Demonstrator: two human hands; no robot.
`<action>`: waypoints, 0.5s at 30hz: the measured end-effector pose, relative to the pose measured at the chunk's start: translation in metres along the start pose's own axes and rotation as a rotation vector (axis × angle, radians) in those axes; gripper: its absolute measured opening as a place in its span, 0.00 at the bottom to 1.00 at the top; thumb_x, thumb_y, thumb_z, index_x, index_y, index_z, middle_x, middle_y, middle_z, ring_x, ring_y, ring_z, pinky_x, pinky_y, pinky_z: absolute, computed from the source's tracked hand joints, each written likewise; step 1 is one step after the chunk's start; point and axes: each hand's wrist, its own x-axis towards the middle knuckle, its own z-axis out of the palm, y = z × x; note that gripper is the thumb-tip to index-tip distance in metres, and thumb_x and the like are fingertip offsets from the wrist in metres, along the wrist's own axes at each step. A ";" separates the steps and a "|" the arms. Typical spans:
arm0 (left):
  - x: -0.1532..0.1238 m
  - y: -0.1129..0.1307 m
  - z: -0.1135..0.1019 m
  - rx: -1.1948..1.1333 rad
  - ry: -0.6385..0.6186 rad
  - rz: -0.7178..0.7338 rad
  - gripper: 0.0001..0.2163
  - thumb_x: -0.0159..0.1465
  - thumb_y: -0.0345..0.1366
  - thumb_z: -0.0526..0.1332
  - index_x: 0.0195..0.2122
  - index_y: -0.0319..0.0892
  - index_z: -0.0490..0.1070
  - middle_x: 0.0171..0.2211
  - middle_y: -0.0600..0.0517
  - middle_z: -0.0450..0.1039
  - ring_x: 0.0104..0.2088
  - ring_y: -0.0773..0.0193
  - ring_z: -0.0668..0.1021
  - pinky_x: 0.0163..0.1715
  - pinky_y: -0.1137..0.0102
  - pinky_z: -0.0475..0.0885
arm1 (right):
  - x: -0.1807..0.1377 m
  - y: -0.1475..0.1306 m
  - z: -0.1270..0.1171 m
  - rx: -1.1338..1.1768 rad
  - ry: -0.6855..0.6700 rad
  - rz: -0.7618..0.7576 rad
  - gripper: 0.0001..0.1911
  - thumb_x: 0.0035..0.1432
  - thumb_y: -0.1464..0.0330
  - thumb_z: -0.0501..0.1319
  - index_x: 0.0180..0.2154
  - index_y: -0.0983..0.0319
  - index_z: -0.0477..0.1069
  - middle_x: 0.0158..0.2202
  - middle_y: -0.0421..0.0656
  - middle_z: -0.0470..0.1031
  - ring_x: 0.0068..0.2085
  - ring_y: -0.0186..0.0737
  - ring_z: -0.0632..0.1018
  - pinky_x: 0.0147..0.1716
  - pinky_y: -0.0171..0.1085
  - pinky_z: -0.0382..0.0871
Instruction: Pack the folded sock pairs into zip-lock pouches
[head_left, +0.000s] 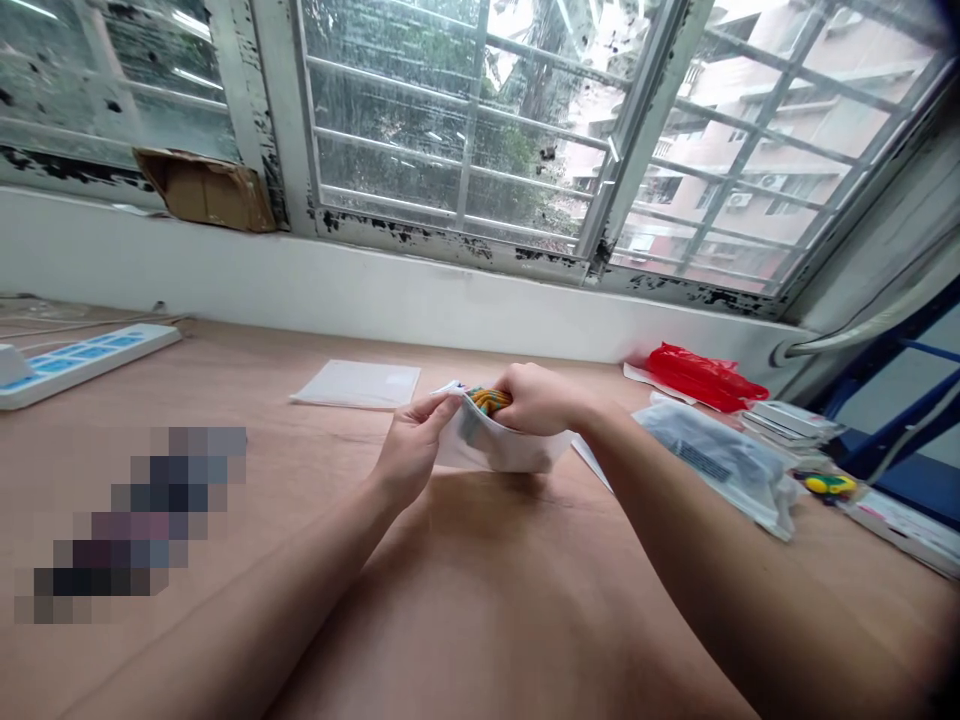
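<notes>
A white plastic pouch (499,450) lies low over the middle of the wooden tabletop (487,600), its mouth turned up and to the left. My left hand (412,448) pinches the pouch's upper edge between fingers and thumb. A small yellow, orange and green item (489,401) sits at the pouch's mouth, partly hidden by the pouch and my fingers. My right hand (536,400) closes over that item at the opening. I cannot tell what shape the item has.
A white sheet (355,384) lies behind my hands. At left are a power strip (82,365) and a pixelated patch (127,520). At right lie a red plastic bag (701,376), a clear packet (712,462), a stack of cards (787,425) and a small yellow-green object (829,485).
</notes>
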 end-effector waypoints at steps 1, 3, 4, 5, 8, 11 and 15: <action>0.000 0.000 0.000 -0.020 0.011 -0.003 0.14 0.59 0.42 0.68 0.43 0.42 0.80 0.41 0.48 0.80 0.40 0.60 0.79 0.42 0.68 0.73 | 0.003 -0.004 0.001 -0.036 -0.002 0.009 0.08 0.47 0.66 0.60 0.21 0.61 0.68 0.20 0.40 0.67 0.23 0.34 0.66 0.22 0.35 0.53; 0.001 0.000 0.000 -0.044 0.041 -0.004 0.14 0.57 0.43 0.69 0.41 0.42 0.81 0.39 0.48 0.81 0.39 0.59 0.80 0.41 0.67 0.74 | 0.008 -0.010 0.003 -0.090 -0.014 0.026 0.11 0.49 0.62 0.60 0.22 0.62 0.71 0.22 0.43 0.70 0.24 0.36 0.68 0.21 0.35 0.54; 0.000 0.000 0.000 -0.043 0.055 -0.003 0.14 0.56 0.43 0.70 0.41 0.42 0.81 0.38 0.48 0.81 0.39 0.58 0.80 0.41 0.66 0.74 | 0.010 -0.013 0.004 -0.108 -0.026 0.037 0.12 0.50 0.60 0.60 0.24 0.62 0.72 0.23 0.44 0.72 0.24 0.36 0.68 0.21 0.35 0.54; 0.000 0.000 -0.001 -0.034 0.064 0.001 0.14 0.56 0.43 0.70 0.40 0.42 0.81 0.38 0.47 0.81 0.39 0.58 0.80 0.42 0.66 0.74 | 0.012 -0.016 0.005 -0.122 -0.041 0.049 0.14 0.51 0.58 0.59 0.26 0.62 0.74 0.24 0.46 0.73 0.24 0.37 0.69 0.22 0.36 0.55; 0.000 0.000 -0.002 0.031 0.069 0.009 0.14 0.57 0.44 0.69 0.41 0.42 0.81 0.40 0.47 0.81 0.42 0.57 0.80 0.44 0.66 0.73 | 0.016 -0.020 0.008 -0.157 -0.085 0.072 0.14 0.52 0.58 0.59 0.32 0.62 0.77 0.27 0.47 0.76 0.25 0.39 0.71 0.22 0.36 0.57; 0.001 0.004 -0.007 0.186 0.083 0.006 0.14 0.57 0.45 0.68 0.41 0.43 0.81 0.39 0.48 0.82 0.42 0.56 0.80 0.44 0.65 0.73 | 0.021 -0.017 0.012 -0.188 -0.086 0.088 0.13 0.50 0.60 0.61 0.33 0.61 0.77 0.28 0.47 0.76 0.25 0.39 0.72 0.22 0.36 0.57; 0.003 0.014 -0.014 0.442 0.044 0.054 0.16 0.55 0.47 0.70 0.39 0.42 0.82 0.38 0.48 0.82 0.42 0.54 0.80 0.44 0.65 0.72 | 0.026 -0.009 0.018 -0.153 -0.036 -0.008 0.10 0.50 0.62 0.60 0.31 0.60 0.75 0.27 0.44 0.75 0.26 0.36 0.69 0.23 0.34 0.55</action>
